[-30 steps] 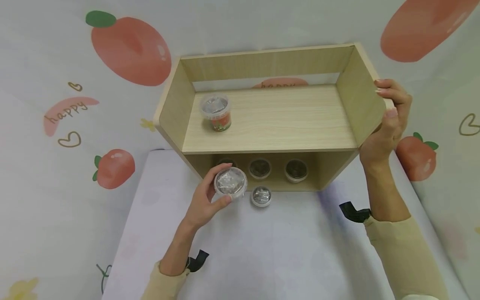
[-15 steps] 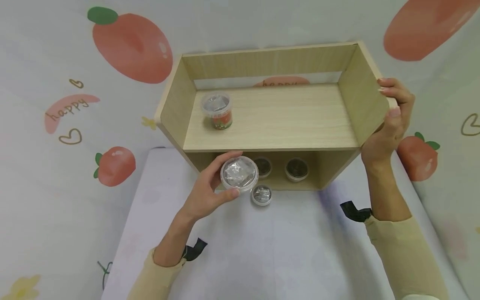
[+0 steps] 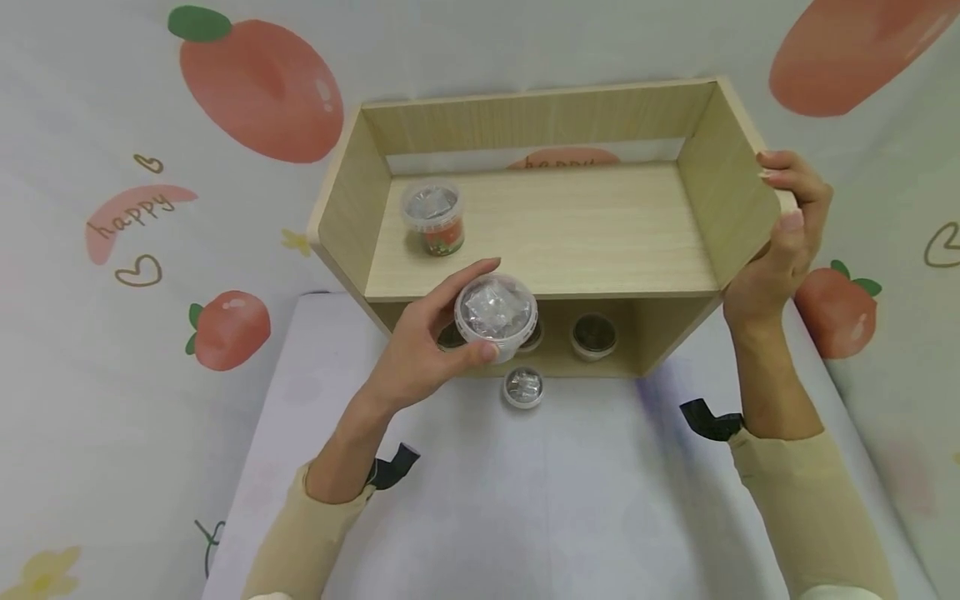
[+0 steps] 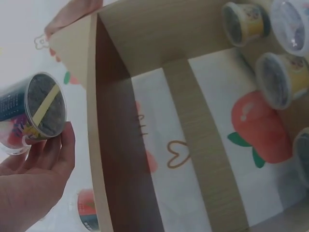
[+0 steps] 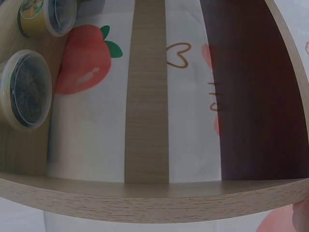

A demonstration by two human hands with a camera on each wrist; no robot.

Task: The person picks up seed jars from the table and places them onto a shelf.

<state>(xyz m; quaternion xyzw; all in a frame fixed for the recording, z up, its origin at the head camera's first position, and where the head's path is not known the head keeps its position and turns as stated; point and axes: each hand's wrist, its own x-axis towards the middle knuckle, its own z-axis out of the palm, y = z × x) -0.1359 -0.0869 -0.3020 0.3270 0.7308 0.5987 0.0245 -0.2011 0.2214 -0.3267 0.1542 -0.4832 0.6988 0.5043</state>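
In the head view my left hand (image 3: 420, 358) holds a round plastic tub (image 3: 495, 310) with a clear lid, fingers and thumb around its sides. The tub overlaps the front edge of the upper board of a light wooden two-tier shelf (image 3: 600, 225). The left wrist view shows the tub (image 4: 46, 104) from below, with a dark base, a yellow strip and a printed side. My right hand (image 3: 783, 225) grips the front edge of the shelf's right side panel, thumb on the near side. Another lidded tub (image 3: 435, 218) with a red label stands at the upper board's left end.
Dark-lidded tubs, one of them (image 3: 594, 336) at the right, stand in the lower compartment, partly hidden behind my left hand. A smaller tub (image 3: 523, 387) stands on the white table (image 3: 600, 500) before the shelf. A fruit-patterned cloth (image 3: 247, 208) hangs behind.
My left hand has raised the tub up and to the right, from before the lower compartment to the upper board's edge. The right hand keeps its grip on the side panel.
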